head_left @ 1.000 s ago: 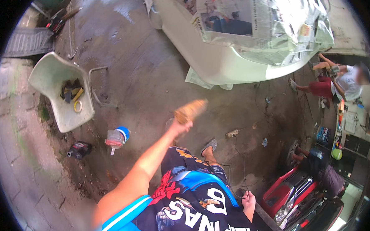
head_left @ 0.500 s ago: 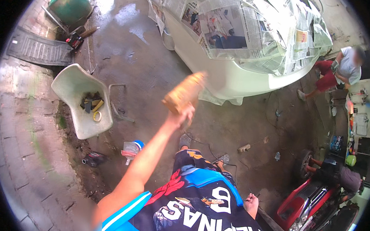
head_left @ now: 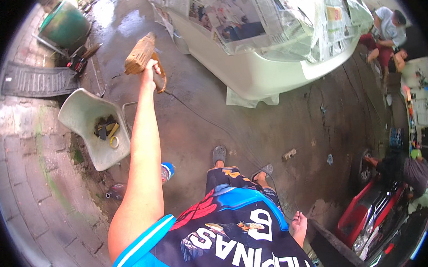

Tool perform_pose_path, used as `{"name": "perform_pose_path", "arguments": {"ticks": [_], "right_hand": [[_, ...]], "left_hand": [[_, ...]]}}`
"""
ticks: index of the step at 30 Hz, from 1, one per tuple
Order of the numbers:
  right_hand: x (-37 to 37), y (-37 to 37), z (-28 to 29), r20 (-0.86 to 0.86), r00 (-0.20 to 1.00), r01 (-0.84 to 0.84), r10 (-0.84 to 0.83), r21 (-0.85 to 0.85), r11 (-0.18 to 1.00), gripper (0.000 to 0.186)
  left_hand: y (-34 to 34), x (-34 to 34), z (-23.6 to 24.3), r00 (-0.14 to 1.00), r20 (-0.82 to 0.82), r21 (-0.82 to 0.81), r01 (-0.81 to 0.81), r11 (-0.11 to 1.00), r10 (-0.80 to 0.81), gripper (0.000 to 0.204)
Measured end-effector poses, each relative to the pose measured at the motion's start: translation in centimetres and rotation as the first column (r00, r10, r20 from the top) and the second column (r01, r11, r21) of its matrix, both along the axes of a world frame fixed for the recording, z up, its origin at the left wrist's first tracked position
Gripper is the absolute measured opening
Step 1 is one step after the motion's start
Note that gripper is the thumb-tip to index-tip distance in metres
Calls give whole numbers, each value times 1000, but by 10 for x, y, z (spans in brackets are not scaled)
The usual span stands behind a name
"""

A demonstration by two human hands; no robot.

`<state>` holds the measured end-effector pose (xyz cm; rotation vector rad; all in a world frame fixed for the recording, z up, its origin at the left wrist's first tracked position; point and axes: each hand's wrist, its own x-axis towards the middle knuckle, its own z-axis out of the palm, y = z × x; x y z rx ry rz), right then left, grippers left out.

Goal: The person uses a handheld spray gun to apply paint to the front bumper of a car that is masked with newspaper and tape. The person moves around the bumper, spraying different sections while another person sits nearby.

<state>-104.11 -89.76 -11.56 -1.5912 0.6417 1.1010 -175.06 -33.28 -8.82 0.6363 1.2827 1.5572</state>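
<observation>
At the end of my outstretched left arm, my left hand (head_left: 154,74) is closed around the handle of a worn brown, pistol-shaped heat gun (head_left: 141,54). It is in the air over the wet floor, apart from the car, its barrel lying crosswise above my fist. A thin black cord (head_left: 208,120) runs from the handle back past my feet toward my right side. My right hand (head_left: 299,221) is low beside my hip with curled fingers, and the cord leads up to them. The fingers partly hide their grip. Nearest the heat gun is the newspaper-masked white car (head_left: 240,71).
A pale chair (head_left: 84,109) holding dark scraps and a tape roll stands at left, near a black ribbed mat (head_left: 37,80) and green bin (head_left: 65,25). At right, a person (head_left: 416,173) bends by a red motorcycle (head_left: 356,208); other people (head_left: 387,25) are farther back.
My left hand has carried the heat gun forward and to the left, away from the car, straightening the arm. My right hand stays low at my side. The view has shifted slightly.
</observation>
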Motion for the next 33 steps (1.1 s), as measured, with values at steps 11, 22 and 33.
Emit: {"name": "perform_pose_path", "arguments": {"ticks": [11, 22, 33], "right_hand": [[-12, -48, 0, 34, 993, 113, -113, -16, 993, 13], [9, -17, -18, 69, 993, 96, -100, 70, 993, 12], [50, 24, -45, 74, 981, 163, -179, 179, 970, 14]], "left_hand": [[-127, 133, -135, 983, -91, -443, 102, 891, -158, 19], [-258, 298, -113, 682, -214, -217, 664, 715, -699, 18], [-272, 260, -102, 930, -86, -414, 293, 862, -357, 17]]}}
